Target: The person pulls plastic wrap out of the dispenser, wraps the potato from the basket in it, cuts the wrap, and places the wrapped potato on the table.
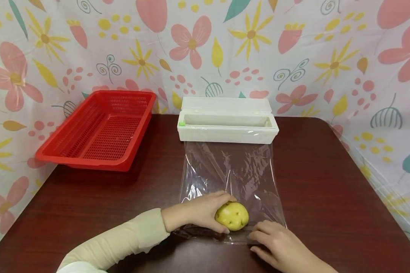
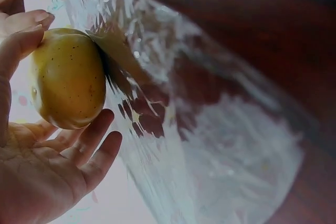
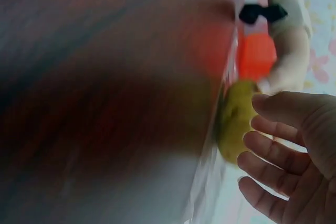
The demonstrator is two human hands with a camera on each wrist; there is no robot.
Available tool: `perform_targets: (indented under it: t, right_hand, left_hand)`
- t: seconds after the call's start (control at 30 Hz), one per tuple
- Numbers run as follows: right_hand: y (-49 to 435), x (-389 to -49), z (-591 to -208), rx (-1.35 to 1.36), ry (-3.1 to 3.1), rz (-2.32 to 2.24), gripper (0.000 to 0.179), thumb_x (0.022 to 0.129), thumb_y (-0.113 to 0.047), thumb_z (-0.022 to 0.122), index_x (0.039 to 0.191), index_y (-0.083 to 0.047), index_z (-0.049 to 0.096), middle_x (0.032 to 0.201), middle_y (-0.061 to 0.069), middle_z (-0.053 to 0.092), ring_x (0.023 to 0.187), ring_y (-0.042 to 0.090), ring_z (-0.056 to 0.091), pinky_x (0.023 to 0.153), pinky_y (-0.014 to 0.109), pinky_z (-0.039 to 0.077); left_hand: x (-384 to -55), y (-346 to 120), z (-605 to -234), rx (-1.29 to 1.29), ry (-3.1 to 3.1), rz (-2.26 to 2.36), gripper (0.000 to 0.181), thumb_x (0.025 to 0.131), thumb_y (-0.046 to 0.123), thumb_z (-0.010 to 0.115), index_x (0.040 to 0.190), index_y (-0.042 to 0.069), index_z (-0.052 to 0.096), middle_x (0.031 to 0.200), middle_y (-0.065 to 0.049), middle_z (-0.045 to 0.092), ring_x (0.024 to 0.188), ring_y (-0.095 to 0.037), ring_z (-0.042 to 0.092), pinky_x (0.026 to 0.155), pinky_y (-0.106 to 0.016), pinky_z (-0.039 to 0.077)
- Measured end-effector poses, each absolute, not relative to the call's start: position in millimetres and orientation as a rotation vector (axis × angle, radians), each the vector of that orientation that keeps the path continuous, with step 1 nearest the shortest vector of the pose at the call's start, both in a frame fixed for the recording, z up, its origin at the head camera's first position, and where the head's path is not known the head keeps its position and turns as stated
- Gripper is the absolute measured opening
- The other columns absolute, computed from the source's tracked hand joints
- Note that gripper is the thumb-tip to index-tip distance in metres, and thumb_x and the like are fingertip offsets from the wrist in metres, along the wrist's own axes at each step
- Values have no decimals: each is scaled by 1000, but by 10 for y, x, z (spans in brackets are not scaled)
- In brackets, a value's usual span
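A yellow potato (image 1: 233,217) with a few small dimples lies on a sheet of clear plastic wrap (image 1: 208,170). My left hand (image 1: 205,212) holds it from the left, thumb at the near side and fingers around the far side. In the left wrist view, dark specks dot the skin of the potato (image 2: 71,80). My right hand (image 1: 276,242) is at the near right corner of the wrap, its fingers loosely bent and fingertips right at the film's edge. Between its thumb and fingers nothing is gripped in the right wrist view.
The wrap runs back to a white dispenser box (image 1: 227,134) with its lid raised and a green tab at the left. At the back left stands a red plastic basket (image 1: 123,163). A floral sheet (image 1: 191,38) hangs behind the dark wooden table (image 1: 328,182).
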State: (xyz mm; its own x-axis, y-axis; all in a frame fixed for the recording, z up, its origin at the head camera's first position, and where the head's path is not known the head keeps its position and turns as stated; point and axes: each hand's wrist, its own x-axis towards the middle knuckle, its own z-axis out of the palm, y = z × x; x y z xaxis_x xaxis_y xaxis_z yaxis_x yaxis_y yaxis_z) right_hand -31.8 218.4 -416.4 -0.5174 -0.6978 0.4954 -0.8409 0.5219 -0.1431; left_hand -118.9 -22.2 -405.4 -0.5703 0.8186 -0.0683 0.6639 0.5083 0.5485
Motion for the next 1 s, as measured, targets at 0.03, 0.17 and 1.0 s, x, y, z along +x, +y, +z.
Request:
perform_targets:
  t: [0.03,0.17,1.0]
  right_hand:
    - [2147,-315,-4170,1286,-2387,515,14,84,-28,72,93,-19,67,90,-13,56,81,3,54,72,20,44]
    - [2033,-308,-4209,1331,-2395,417,27,72,-22,80,95,-16,67,91,-10,59,82,6,56,72,23,46]
    - [1894,-414,-4388,1204,-2273,326,46,102,-24,24,67,-16,54,71,-9,48,63,6,44,55,17,34]
  left_hand:
    - [-1191,-225,-4054,1237,2433,686,75,71,36,80,134,13,46,126,0,55,108,-9,56,91,-23,45]
    - [-1199,-231,-4049,1235,2432,699,76,73,37,79,135,10,45,131,-2,55,114,-12,55,95,-24,44]
    - [-1165,-325,-3986,1182,2436,754,64,79,38,72,133,14,48,131,-5,51,115,-14,51,92,-24,45]
